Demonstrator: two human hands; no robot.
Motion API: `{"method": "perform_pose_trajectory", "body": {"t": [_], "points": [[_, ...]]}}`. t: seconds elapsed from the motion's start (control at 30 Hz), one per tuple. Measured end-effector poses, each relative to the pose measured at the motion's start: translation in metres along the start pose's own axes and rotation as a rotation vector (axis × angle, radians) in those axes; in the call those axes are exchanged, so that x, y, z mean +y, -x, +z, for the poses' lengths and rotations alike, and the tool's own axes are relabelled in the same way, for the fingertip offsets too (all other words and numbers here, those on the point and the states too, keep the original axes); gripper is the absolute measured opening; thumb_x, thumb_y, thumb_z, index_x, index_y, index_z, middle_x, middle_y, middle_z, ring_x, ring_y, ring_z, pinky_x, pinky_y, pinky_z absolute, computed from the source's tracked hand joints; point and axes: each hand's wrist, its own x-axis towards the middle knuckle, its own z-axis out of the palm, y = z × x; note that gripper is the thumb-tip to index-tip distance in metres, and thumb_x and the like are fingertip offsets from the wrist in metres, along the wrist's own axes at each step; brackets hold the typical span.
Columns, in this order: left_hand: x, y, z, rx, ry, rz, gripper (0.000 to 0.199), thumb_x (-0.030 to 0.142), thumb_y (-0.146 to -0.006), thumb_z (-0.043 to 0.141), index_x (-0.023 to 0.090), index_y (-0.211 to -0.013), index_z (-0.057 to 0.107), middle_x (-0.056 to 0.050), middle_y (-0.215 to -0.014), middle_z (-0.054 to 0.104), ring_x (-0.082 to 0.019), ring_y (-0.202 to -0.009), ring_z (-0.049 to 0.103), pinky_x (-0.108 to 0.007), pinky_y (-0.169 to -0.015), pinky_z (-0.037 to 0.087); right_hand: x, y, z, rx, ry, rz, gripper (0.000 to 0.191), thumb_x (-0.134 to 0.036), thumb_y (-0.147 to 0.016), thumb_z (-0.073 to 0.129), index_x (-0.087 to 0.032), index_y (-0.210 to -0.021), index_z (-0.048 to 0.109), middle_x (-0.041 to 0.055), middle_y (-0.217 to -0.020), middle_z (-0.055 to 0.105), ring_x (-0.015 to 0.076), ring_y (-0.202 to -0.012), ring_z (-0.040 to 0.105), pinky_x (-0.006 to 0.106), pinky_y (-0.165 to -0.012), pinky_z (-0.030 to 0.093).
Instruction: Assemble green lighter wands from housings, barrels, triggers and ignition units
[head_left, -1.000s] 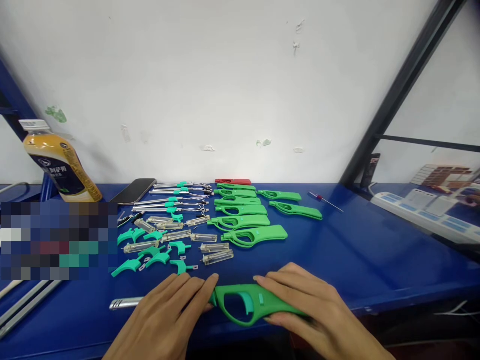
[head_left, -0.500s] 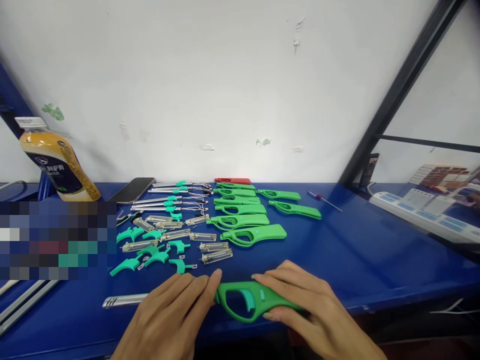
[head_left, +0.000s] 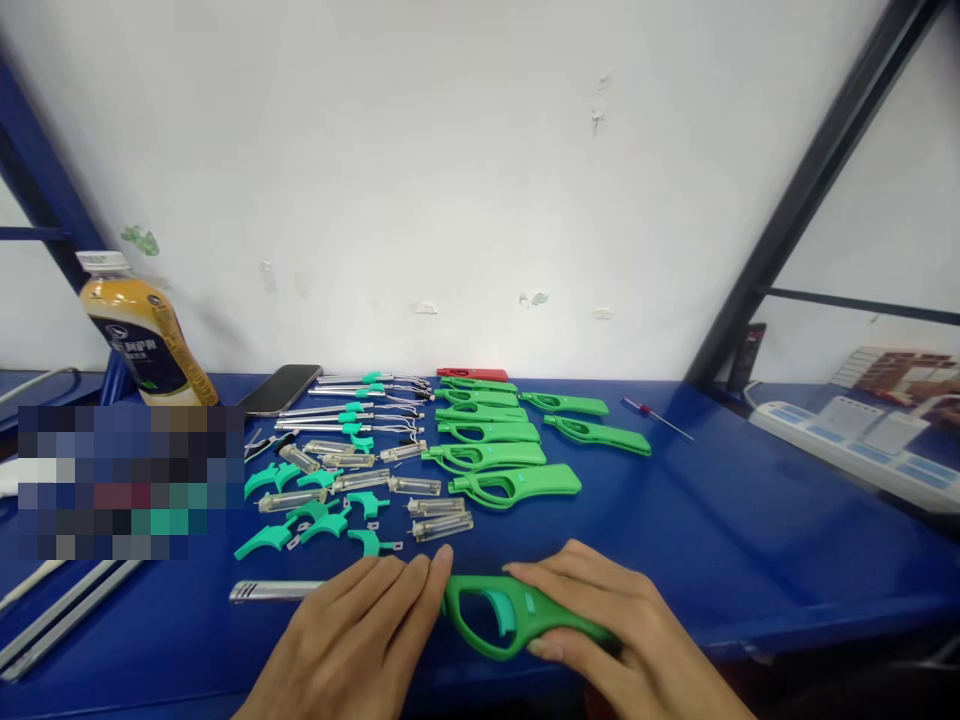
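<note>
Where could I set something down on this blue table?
Bare tabletop lies right of the green housings, between the right hand and the red-collared rod. Left of those housings is crowded with clear tubes and teal triggers.

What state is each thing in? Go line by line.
Green lighter: held, trigger fitted.
Left grip: closed over its front.
Right grip: closed around its rear.
Green casings: lying unheld.
Red casing: lying unheld.
Teal triggers: loose.
Clear reservoirs: loose.
Wired tubes: loose.
Phone: flat, screen dark.
Bottle: capped.
</note>
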Motion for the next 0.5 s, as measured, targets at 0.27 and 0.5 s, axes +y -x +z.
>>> {"method": "perform_pose_trajectory", "body": {"t": [0.27,0.5], "points": [[0.008,0.011,0.011,0.057,-0.021,-0.062,0.042,0.009,-0.111,0.034,0.016,-0.137,0.066,-0.001,-0.104,0.082,-0.016,-0.097,0.073,-0.031,-0.111,0.045,-0.006,-0.009,-0.007,0.058,-0.023,-0.08,0.032,-0.05,-0.102,0.071,-0.038,-0.13,0.079,-0.0016,-0.109,0.084,0.0177,-0.095,0.082,0.019,-0.084,0.066],[0.0,0.009,-0.007,-0.19,-0.012,-0.076,0.039,0.027,-0.117,0.035,0.021,-0.146,0.059,-0.001,-0.107,0.081,-0.017,-0.097,0.077,-0.026,-0.085,0.057,-0.003,0.001,-0.011,0.186,0.243,-0.229,0.037,-0.059,-0.104,0.065,-0.033,-0.125,0.08,-0.0021,-0.104,0.085,0.0149,-0.083,0.084,0.017,-0.069,0.064]]}}
